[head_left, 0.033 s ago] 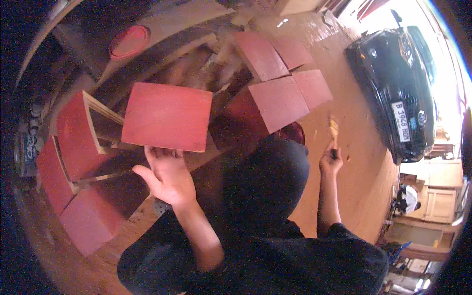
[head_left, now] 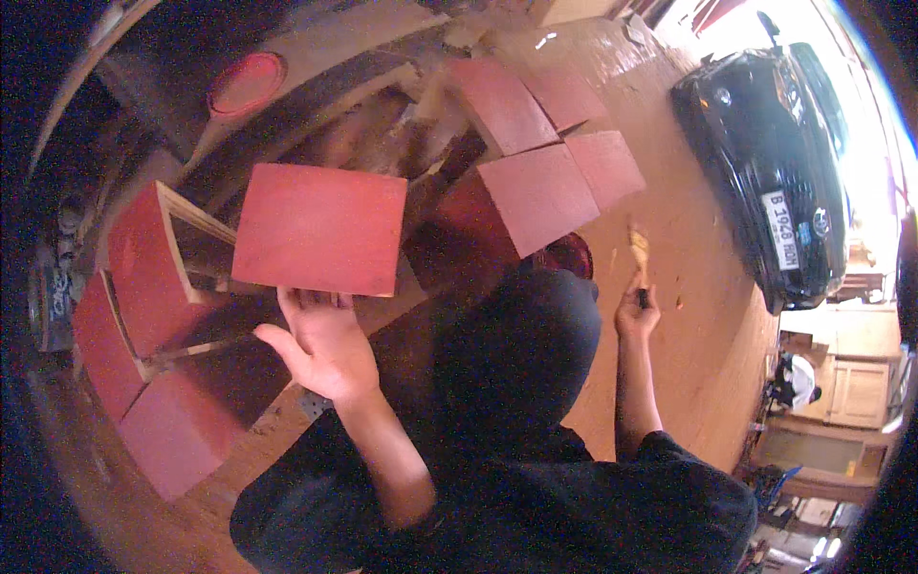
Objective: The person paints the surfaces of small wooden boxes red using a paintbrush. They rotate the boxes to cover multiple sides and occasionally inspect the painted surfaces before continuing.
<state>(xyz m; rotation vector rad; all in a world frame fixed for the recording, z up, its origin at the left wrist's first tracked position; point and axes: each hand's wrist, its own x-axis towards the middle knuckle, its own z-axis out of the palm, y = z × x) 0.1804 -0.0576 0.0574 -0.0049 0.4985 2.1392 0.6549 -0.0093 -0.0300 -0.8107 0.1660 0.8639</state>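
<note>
At far left, red-painted open wooden boxes [head_left: 143, 287] are lying on the wooden floor [head_left: 669, 316]. The left hand [head_left: 320, 340] is propping up a flat red-painted square wooden board [head_left: 320, 228], fingers [head_left: 316, 298] spread wide against its lower edge, the board lying just above and ahead of them. Farther right, the right hand [head_left: 636, 311] is gripping a pale-bristled paintbrush [head_left: 638, 251], pointing away, well apart from the board.

Four red-painted square boards [head_left: 320, 230] are counted flat: one nearest the red-painted open wooden frame [head_left: 153, 316] and three [head_left: 540, 196] farther right of it. One paintbrush [head_left: 638, 253], one round red lid [head_left: 247, 83] above the frame, one black car [head_left: 770, 163] and two hands [head_left: 325, 344] are shown.
</note>
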